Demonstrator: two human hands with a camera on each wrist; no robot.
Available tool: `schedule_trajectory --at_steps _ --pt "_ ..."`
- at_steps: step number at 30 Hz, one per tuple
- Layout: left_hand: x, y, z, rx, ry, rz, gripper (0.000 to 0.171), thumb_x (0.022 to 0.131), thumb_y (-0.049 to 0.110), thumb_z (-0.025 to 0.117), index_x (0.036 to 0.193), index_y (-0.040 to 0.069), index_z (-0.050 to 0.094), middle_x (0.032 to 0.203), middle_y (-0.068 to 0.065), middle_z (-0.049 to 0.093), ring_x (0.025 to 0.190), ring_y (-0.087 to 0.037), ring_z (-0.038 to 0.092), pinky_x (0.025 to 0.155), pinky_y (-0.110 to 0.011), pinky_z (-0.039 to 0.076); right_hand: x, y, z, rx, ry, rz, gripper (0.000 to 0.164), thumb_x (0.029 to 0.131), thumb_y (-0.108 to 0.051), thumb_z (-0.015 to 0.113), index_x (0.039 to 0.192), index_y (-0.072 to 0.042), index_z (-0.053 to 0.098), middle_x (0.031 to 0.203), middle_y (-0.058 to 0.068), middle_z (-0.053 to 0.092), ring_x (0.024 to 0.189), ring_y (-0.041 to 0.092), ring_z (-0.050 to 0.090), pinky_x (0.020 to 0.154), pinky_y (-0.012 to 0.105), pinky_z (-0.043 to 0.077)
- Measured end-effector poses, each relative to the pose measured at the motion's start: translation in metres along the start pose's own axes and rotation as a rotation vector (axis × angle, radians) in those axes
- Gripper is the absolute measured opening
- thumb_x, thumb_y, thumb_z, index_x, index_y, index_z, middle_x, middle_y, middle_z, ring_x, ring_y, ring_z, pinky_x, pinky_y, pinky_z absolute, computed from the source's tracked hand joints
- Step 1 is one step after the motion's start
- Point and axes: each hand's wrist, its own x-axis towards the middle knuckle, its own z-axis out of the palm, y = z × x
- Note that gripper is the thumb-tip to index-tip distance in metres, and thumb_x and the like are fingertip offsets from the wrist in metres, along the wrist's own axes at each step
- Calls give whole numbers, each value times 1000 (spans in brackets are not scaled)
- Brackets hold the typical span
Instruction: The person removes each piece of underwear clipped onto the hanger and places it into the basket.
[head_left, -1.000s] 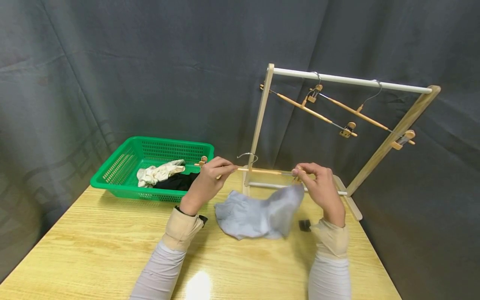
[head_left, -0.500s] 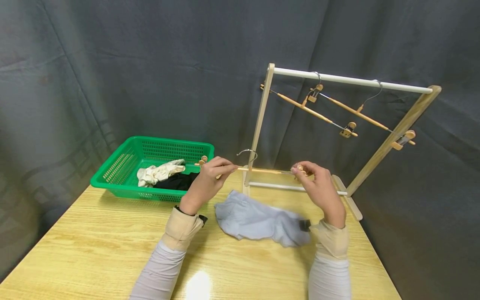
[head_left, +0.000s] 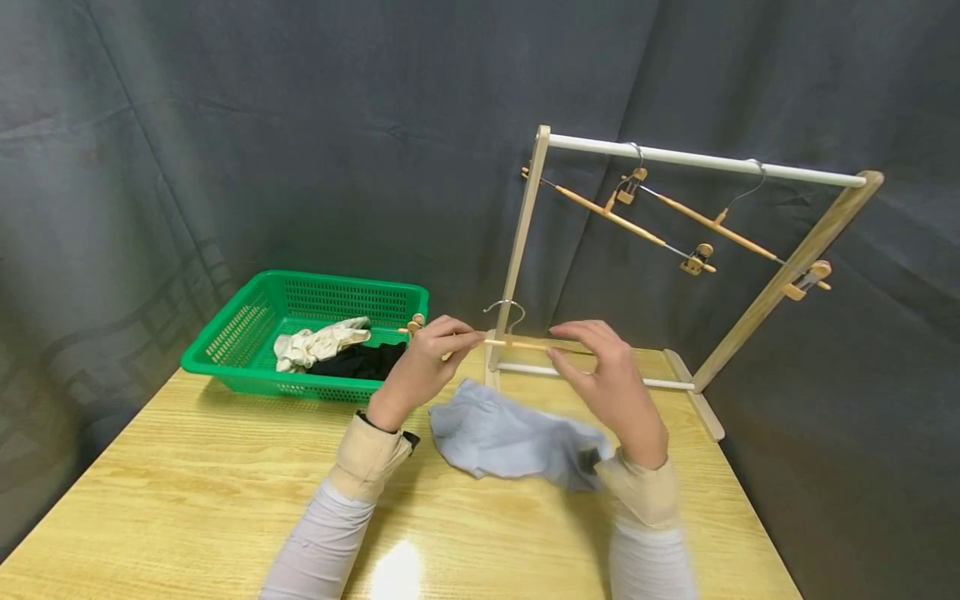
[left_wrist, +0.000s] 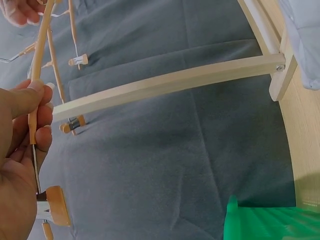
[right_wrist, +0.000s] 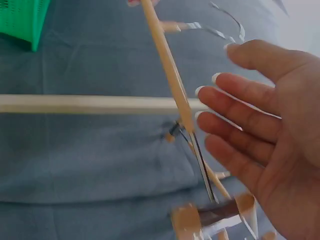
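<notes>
Pinched between the thumb and fingers of my left hand (head_left: pixel 423 367) is a wooden clip hanger (head_left: pixel 517 342) with a metal hook, held level above the table. In the left wrist view, one of its clips (left_wrist: pixel 57 206) sits below that hand. My right hand (head_left: pixel 618 387) is beside the hanger's right part with thumb and fingers apart. The right wrist view shows its fingers (right_wrist: pixel 242 107) extended near the bar, holding nothing, with the other clip (right_wrist: pixel 210 217) below them, blurred. A light blue-grey cloth garment (head_left: pixel 510 433) lies crumpled on the table under the hanger, partly behind the right wrist.
A small rack (head_left: pixel 712 162) stands at the right with two clip hangers (head_left: pixel 622 221) on its white rail. At the left, a green basket (head_left: pixel 225 379) contains a cream cloth (head_left: pixel 318 343) and a black cloth (head_left: pixel 360 362). Dark curtains surround the wooden table (head_left: pixel 187 500).
The garment's right side, earlier raised at the right hand, has dropped to the table. The right hand has let go of the hanger's right clip and moved left; the left hand has shifted slightly right.
</notes>
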Motion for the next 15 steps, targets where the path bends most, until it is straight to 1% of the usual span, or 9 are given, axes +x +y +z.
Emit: schedule_trajectory --at_steps 3,5,6,8,10,12,13,15 --pt "0 0 2 -16 3 8 23 86 -1 68 108 6 74 97 -6 68 91 -17 61 68 -20 50 1 -6 9 -54 -92 42 30 85 -16 75 114 -10 69 111 6 70 107 21 63 94 38 50" --pt "-1 1 3 -34 4 8 23 86 0 69 107 6 74 98 -6 69 92 -17 62 69 -20 50 2 -9 13 -81 -160 81 34 87 -20 73 119 -11 67 114 6 69 108 21 64 94 40 51" --pt "-1 1 4 -43 5 8 22 87 0 68 107 5 74 98 -6 69 92 -17 62 70 -20 51 2 -9 14 -94 -190 97 35 88 -21 72 121 -11 66 113 5 69 104 20 65 91 39 53" --pt "0 2 4 -57 4 3 20 88 2 67 106 5 74 99 -6 69 93 -17 62 70 -20 51 2 -10 16 -120 -234 116 35 90 -23 69 124 -13 66 105 2 71 91 17 67 80 34 56" --pt "0 3 6 -60 8 6 18 88 3 67 105 5 75 98 -6 69 92 -18 63 70 -20 51 1 -10 17 -155 -245 104 31 91 -21 69 121 -15 68 93 -2 70 75 12 63 66 29 53" --pt "1 4 8 -54 13 7 17 88 3 68 104 4 75 98 -6 69 93 -18 63 71 -21 52 0 -9 17 -186 -240 86 26 91 -18 69 117 -17 71 83 -6 66 64 9 54 57 25 46" --pt "1 4 9 -50 14 8 17 88 4 68 103 4 75 97 -6 69 93 -18 63 72 -21 52 0 -8 17 -197 -235 78 25 90 -17 69 114 -18 73 81 -7 65 62 8 51 55 25 43" --pt "1 5 12 -41 18 8 17 88 3 69 103 5 75 99 -6 68 95 -18 62 74 -22 53 0 -7 17 -212 -223 65 22 89 -14 70 110 -19 75 79 -8 64 60 8 49 55 24 42"
